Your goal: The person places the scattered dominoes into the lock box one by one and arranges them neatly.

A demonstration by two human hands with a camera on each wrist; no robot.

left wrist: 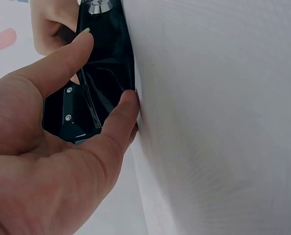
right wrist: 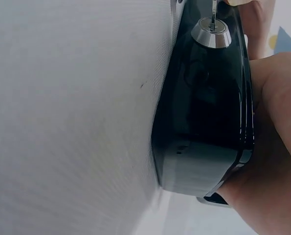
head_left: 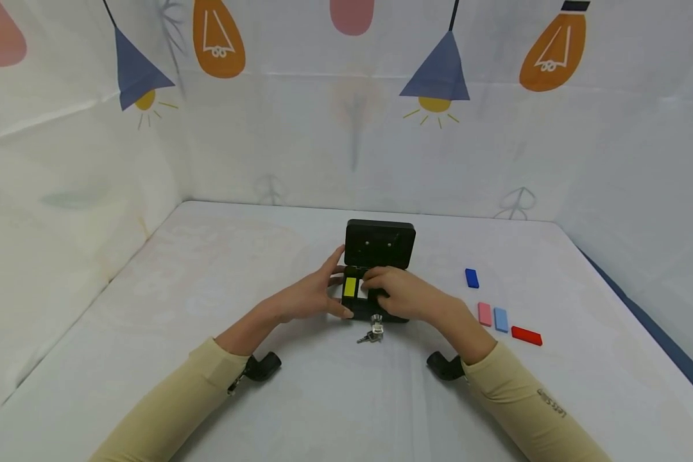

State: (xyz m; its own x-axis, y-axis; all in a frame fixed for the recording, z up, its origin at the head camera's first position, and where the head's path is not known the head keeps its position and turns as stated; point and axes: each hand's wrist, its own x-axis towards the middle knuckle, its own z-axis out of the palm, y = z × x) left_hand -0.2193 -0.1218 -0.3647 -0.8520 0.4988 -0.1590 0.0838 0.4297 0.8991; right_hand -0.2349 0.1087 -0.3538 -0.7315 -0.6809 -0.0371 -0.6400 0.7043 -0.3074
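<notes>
A small black cash box (head_left: 360, 313) stands on the white table with its lid (head_left: 379, 244) raised. At its left end my left hand (head_left: 312, 295) grips the box, thumb at the front corner and the other fingers along the side. My right hand (head_left: 407, 292) reaches over the right part into the box, its curled fingers on a white block (head_left: 362, 290), mostly covered by them. Beside that lies a yellow block (head_left: 350, 287) inside the box. Keys (head_left: 374, 335) hang from the front lock (right wrist: 211, 33). The right thumb's contact is hidden.
Right of the box lie a dark blue block (head_left: 471, 278), a pink block (head_left: 484, 314), a light blue block (head_left: 500, 319) and a red block (head_left: 527, 335). A white patterned cloth (head_left: 300, 141) hangs behind the table.
</notes>
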